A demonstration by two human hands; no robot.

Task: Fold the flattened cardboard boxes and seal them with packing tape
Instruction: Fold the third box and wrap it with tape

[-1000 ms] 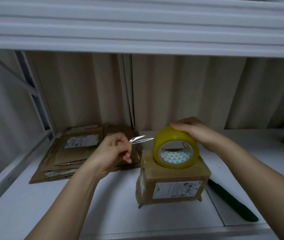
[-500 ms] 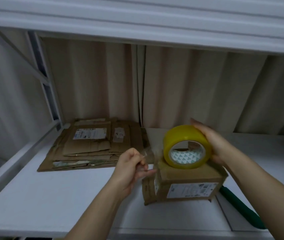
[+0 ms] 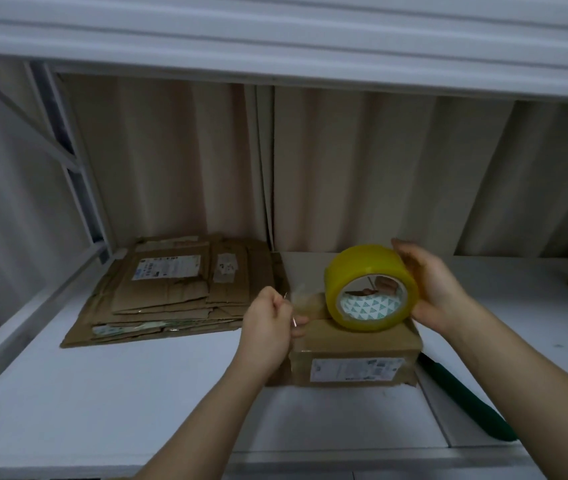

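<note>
Our left hand [image 3: 270, 323] pinches free end of clear tape strip [image 3: 301, 299], fingers curled. Our right hand [image 3: 429, 284] grips yellow tape roll [image 3: 370, 287], roll upright on edge atop folded box [image 3: 355, 355]. Box sits on white worktop [image 3: 119, 393]. Stack of flattened boxes [image 3: 178, 289] lies left, near back curtain. Dark green object [image 3: 466, 400] lies just right of box.

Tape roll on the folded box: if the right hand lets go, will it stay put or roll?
The tape roll stands on its rim on the box, so it would probably roll. The right hand steadies it, and the left hand pinches the clear strip, whose pull might tip it.
</note>
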